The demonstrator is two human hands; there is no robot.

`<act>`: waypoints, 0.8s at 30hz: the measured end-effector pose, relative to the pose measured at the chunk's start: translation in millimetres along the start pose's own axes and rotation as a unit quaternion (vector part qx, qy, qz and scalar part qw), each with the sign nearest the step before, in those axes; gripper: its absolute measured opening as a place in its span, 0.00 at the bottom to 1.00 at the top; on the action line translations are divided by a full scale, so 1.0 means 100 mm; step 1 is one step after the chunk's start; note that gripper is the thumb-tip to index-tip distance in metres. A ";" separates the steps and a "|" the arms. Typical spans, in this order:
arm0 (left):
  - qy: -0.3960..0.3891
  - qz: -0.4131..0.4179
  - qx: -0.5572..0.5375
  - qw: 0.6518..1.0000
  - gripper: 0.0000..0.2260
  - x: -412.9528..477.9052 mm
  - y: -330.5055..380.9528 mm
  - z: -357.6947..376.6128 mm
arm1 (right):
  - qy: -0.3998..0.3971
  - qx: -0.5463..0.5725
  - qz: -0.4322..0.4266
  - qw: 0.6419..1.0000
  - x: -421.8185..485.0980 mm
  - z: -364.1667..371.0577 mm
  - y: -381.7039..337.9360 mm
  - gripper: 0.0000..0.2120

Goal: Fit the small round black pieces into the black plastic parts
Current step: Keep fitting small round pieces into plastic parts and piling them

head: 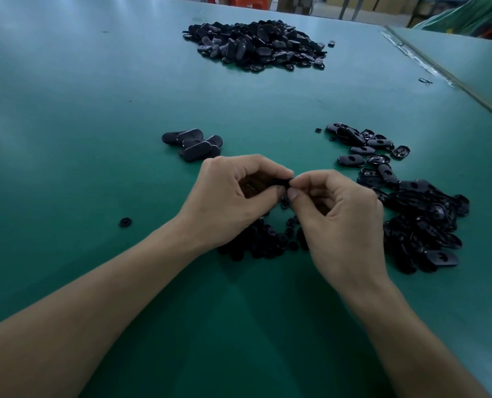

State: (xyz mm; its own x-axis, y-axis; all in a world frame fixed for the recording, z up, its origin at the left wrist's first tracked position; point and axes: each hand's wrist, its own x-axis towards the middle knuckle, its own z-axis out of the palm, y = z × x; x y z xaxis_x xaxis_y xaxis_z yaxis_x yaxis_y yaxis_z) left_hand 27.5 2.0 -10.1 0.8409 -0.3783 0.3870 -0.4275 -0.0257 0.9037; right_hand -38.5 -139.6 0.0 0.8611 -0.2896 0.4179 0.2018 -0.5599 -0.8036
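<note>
1. Green tabletop (95, 124), with a heap of black parts (256, 44) far beyond both hands
2. Fingers of left hand (233, 202) and right hand (342, 222) pinch one black plastic part (280, 183)
3. Beneath them lie small round black pieces (262, 242), with loose parts (423, 222) just right

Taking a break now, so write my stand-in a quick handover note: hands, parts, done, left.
Left hand and right hand both pinch one black part between them; its fit is hidden.
Round pieces lie heaped under the hands, one stray piece farther left.
Unfilled parts are piled on the right.
Small group ahead left looks done; far pile unclear.
Left: work through the right pile.
</note>
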 end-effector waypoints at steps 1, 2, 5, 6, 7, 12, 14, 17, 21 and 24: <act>0.000 0.000 -0.003 1.000 0.10 0.00 0.00 0.00 | -0.003 -0.001 0.000 1.000 0.00 0.00 0.00 0.09; 0.002 -0.002 -0.006 1.000 0.09 0.00 0.00 0.00 | -0.007 -0.002 -0.002 1.000 0.00 0.00 0.01 0.09; 0.011 -0.016 -0.024 1.000 0.09 0.01 -0.01 -0.01 | -0.016 -0.006 -0.018 1.000 0.01 -0.01 -0.01 0.09; 0.012 -0.019 -0.028 0.999 0.09 0.01 -0.01 -0.01 | -0.018 -0.008 -0.021 1.000 0.01 -0.02 -0.01 0.09; 0.011 -0.021 -0.031 0.999 0.09 0.01 -0.01 -0.01 | -0.019 -0.009 -0.023 1.000 0.01 -0.02 -0.02 0.09; 0.007 -0.019 -0.038 0.999 0.09 0.01 -0.01 -0.01 | -0.005 -0.035 -0.027 0.999 0.01 -0.01 -0.04 0.09; 0.010 -0.015 -0.034 0.999 0.09 0.01 0.00 0.00 | 0.000 -0.033 -0.020 0.999 0.01 -0.01 -0.04 0.09; 0.013 -0.013 -0.031 0.999 0.09 0.01 0.00 0.00 | 0.002 -0.031 -0.017 0.999 0.01 0.00 -0.05 0.08; 0.006 -0.006 -0.019 1.000 0.10 0.01 0.01 0.00 | 0.011 -0.045 -0.019 0.999 0.00 0.00 -0.06 0.08; 0.001 0.013 0.017 1.000 0.11 0.00 0.00 0.00 | 0.008 -0.047 -0.011 0.999 0.00 0.00 -0.06 0.09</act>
State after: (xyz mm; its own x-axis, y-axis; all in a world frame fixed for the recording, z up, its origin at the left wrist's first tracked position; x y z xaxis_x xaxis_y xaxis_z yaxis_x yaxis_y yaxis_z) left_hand 27.7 2.4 -10.0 0.8304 -0.3769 0.4104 -0.4598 -0.0475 0.8867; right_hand -39.8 -136.2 4.8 0.8494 -0.2880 0.4423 0.1749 -0.6370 -0.7507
